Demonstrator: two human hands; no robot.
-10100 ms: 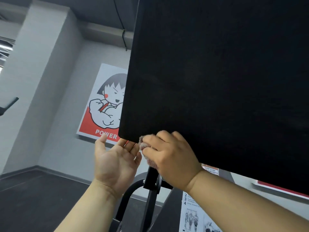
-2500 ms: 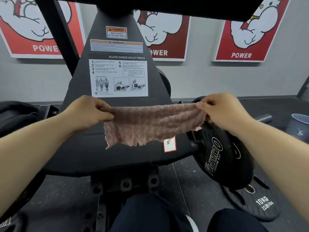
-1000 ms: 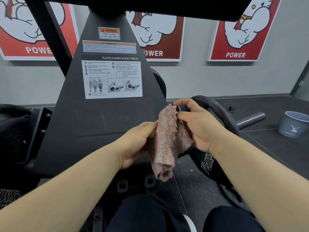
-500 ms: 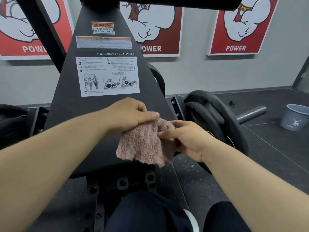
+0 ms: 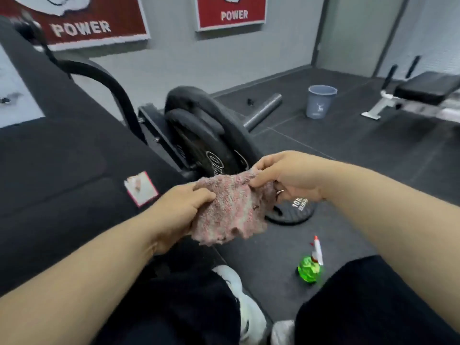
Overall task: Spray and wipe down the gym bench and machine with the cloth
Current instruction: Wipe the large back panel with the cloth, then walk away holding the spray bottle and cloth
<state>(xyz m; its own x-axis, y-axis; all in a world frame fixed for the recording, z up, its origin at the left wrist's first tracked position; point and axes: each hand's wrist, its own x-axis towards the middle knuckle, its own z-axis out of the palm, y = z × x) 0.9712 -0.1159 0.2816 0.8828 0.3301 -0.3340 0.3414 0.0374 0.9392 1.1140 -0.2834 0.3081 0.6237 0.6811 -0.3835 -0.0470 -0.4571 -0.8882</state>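
Observation:
Both hands hold a pink, fluffy cloth (image 5: 229, 210) in front of me. My left hand (image 5: 179, 210) grips its left side from below, thumb on top. My right hand (image 5: 286, 178) pinches its upper right edge. The black squat press machine (image 5: 62, 170) fills the left of the view, just left of the cloth. A green spray bottle (image 5: 310, 266) with a white and red nozzle stands on the floor near my right knee. A padded gym bench (image 5: 423, 92) stands far right.
Black weight plates (image 5: 204, 135) sit on the machine's bar right behind the cloth, and a 10 kg plate (image 5: 293, 210) lies flat on the floor. A grey bucket (image 5: 321, 102) stands further back on the dark rubber floor. My legs and white shoes fill the bottom.
The view has swung right and down, bringing the spray bottle and the bench into sight. The cloth stays held by both hands, now spread a little wider than half a second ago.

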